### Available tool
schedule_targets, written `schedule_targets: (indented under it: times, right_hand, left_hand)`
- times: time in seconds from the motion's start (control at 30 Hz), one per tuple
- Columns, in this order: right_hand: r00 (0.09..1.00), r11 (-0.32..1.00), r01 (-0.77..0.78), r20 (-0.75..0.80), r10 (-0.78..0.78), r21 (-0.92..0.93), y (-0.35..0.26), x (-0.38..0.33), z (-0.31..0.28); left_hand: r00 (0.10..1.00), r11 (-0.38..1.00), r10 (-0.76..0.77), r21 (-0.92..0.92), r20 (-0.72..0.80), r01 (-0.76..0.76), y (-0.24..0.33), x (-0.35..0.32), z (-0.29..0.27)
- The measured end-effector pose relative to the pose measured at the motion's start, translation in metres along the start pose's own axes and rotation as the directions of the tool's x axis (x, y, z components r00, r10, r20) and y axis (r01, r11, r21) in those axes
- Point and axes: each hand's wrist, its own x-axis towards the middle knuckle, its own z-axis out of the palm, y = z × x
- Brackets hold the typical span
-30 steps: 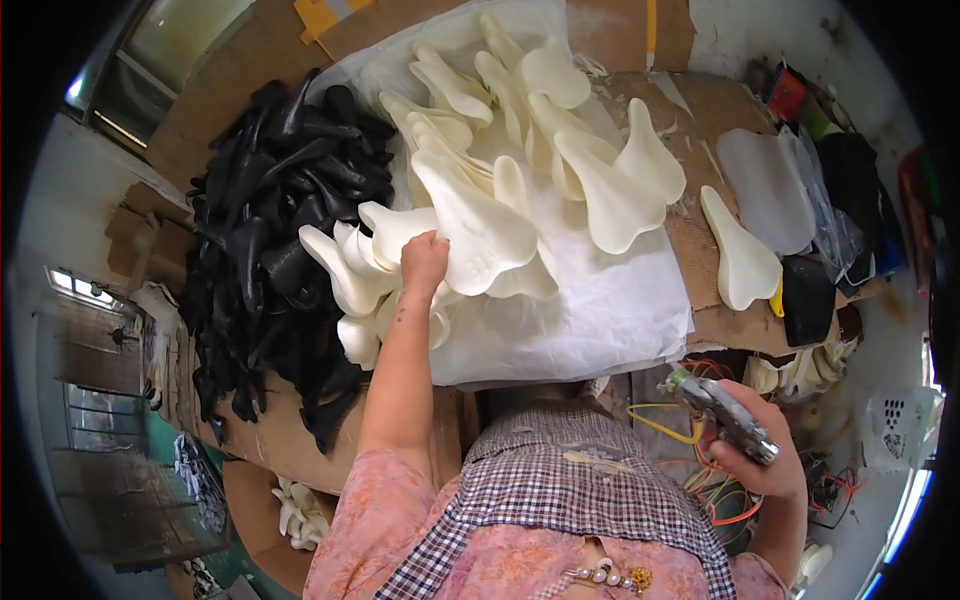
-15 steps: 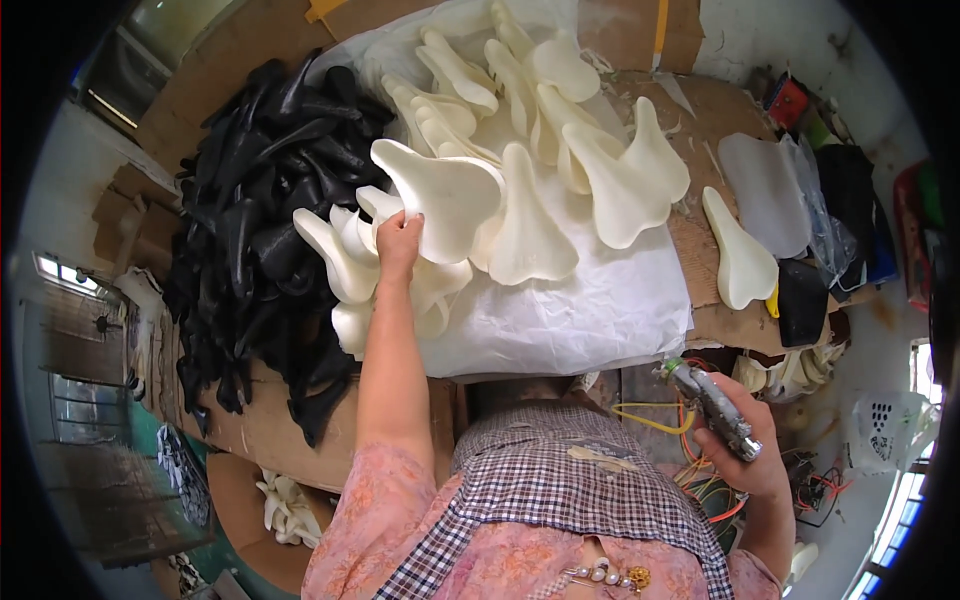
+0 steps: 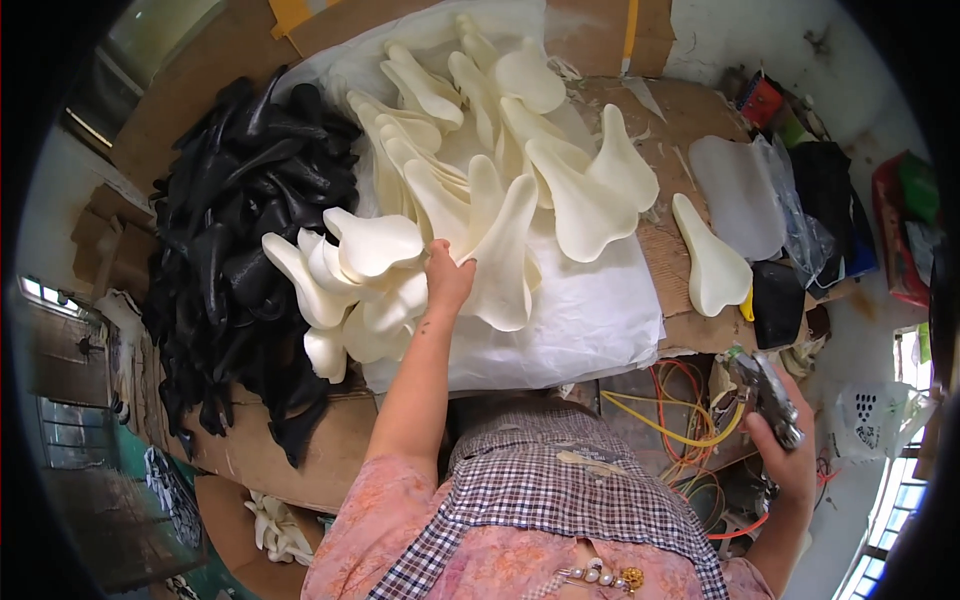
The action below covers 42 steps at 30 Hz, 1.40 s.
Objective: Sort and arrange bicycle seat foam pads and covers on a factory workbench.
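My left hand [image 3: 450,277] is closed on the left edge of a cream-white bicycle saddle foam pad [image 3: 507,265], which tilts with its narrow nose up and to the right. Just left of that hand, another pad [image 3: 375,243] tops a loose heap of similar pads. Several more pads [image 3: 585,195] lie overlapping farther back on a white sheet [image 3: 590,315]. Off to the right, my right hand [image 3: 785,445] grips a worn metal spray gun [image 3: 768,400] with a greenish tip, held beside the bench's front edge.
Black saddle shells [image 3: 250,220] are piled high on the left. One lone pad [image 3: 708,260] lies on cardboard at right, near a black piece [image 3: 777,303] and plastic bags [image 3: 800,215]. Yellow and orange hoses [image 3: 680,420] hang below the bench. A carton [image 3: 230,520] holds white pieces.
My left hand has let go of one pad, now on the heap at left, and has taken hold of another, which has tilted. My right hand has shifted outward with the spray gun.
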Motion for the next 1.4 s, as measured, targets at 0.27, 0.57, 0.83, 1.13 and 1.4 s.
schedule_targets:
  times: [0.27, 0.57, 0.83, 1.13, 1.4]
  right_hand:
    - [0.991, 0.963, 0.115, -0.101, -0.093, 0.242, -0.002, 0.036, 0.0]
    - [0.999, 0.959, 0.044, -0.041, -0.034, 0.281, 0.031, 0.047, -0.034]
    - [0.984, 0.942, 0.045, -0.18, 0.017, 0.332, 0.019, 0.073, -0.053]
    - [0.993, 0.97, -0.098, -0.047, 0.111, 0.225, 0.03, 0.106, -0.088]
    - [0.957, 0.927, -0.009, -0.265, 0.116, 0.376, 0.045, 0.126, -0.1]
  left_hand:
    - [0.94, 0.871, -0.144, 0.491, 0.31, -0.028, 0.033, 0.002, -0.009]
    - [0.854, 0.953, -0.098, -0.198, 0.511, 0.227, 0.064, 0.005, -0.015]
    - [0.749, 0.655, -0.135, -0.509, 0.649, 0.559, 0.105, 0.042, 0.124]
    - [0.73, 0.52, -0.16, -0.571, 0.665, 0.635, 0.086, 0.029, 0.107]
    - [0.73, 0.441, 0.079, -0.681, 0.679, 0.585, 0.155, 0.072, 0.069]
